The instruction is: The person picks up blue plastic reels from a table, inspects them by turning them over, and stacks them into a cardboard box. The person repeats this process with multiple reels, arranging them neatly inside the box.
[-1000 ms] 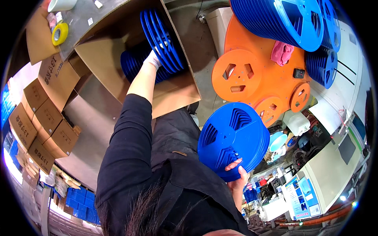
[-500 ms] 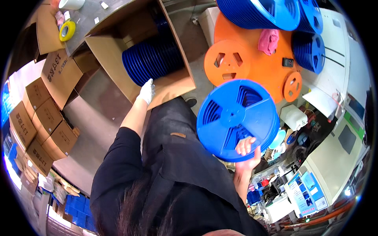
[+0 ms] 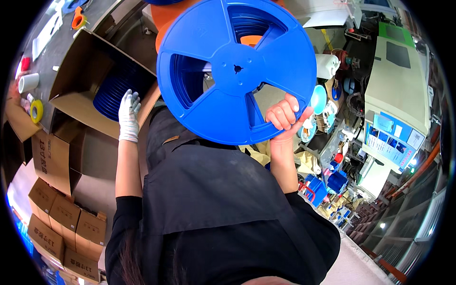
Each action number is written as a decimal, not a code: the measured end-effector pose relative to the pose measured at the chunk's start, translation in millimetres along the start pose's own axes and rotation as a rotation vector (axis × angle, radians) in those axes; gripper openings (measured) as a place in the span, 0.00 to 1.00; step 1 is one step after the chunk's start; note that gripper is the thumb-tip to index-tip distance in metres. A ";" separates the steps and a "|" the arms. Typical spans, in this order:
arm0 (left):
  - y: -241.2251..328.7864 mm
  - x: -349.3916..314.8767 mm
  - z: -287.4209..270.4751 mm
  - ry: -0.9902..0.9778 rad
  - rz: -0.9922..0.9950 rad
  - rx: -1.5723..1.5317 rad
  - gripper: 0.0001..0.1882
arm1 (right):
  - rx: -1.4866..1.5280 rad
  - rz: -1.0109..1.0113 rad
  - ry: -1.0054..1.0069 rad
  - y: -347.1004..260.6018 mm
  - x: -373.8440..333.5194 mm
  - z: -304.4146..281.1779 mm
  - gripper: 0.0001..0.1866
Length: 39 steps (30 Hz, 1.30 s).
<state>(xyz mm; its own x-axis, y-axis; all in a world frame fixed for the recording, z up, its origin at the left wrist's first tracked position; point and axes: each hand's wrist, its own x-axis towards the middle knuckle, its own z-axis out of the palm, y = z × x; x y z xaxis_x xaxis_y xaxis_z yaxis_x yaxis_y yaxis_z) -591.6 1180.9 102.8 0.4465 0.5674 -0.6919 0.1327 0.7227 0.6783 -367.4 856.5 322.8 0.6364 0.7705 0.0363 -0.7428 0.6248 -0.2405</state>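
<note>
My right hand [image 3: 287,116], bare, grips a stack of large blue plastic reels [image 3: 225,73] by the rim, with its fingers through a cut-out of the top reel. The stack is tilted up towards me, in front of my apron. My left hand [image 3: 128,115] wears a white glove. Its fingers are stretched out, holding nothing, at the front edge of an open cardboard carton [image 3: 80,105]. Inside that carton lies a row of dark blue reels [image 3: 114,92], standing on edge.
Stacked brown cartons [image 3: 64,211] stand at the lower left. On the grey table [image 3: 50,61] at the upper left are a yellow tape roll [image 3: 36,111] and a white roll [image 3: 29,83]. A beige machine [image 3: 403,90] stands at the right. Orange plastic [image 3: 165,26] shows behind the reels.
My right hand has raised the blue reel stack, which looks larger and higher in view. My left hand stays by the carton. The view has turned, shifting the carton left.
</note>
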 end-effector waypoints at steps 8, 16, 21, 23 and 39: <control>33.9 -53.0 65.8 -0.134 0.325 0.024 0.22 | 0.085 -0.040 0.018 -10.8 -12.6 -10.1 0.22; 38.0 -69.0 87.6 -0.179 0.412 -0.040 0.21 | 0.039 -0.068 0.040 -18.0 -22.3 -4.9 0.19; 49.2 -85.2 125.7 -0.180 0.605 0.096 0.18 | 0.012 -0.077 0.062 -21.2 -22.2 -2.4 0.21; 51.4 -97.2 145.9 -0.202 0.638 0.207 0.17 | -0.021 -0.070 0.066 -18.1 -21.4 0.9 0.21; 82.6 -115.9 170.0 -1.013 -0.341 -0.595 0.25 | -1.054 0.076 0.662 19.7 18.1 55.0 0.24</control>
<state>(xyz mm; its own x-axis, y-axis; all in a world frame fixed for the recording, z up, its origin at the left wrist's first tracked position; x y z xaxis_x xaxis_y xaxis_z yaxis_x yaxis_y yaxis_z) -482.0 1107.7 281.1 0.9902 -0.0587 -0.1264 0.0712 0.9927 0.0970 -381.9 889.7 372.0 0.8086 0.3977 -0.4335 -0.4486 -0.0600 -0.8917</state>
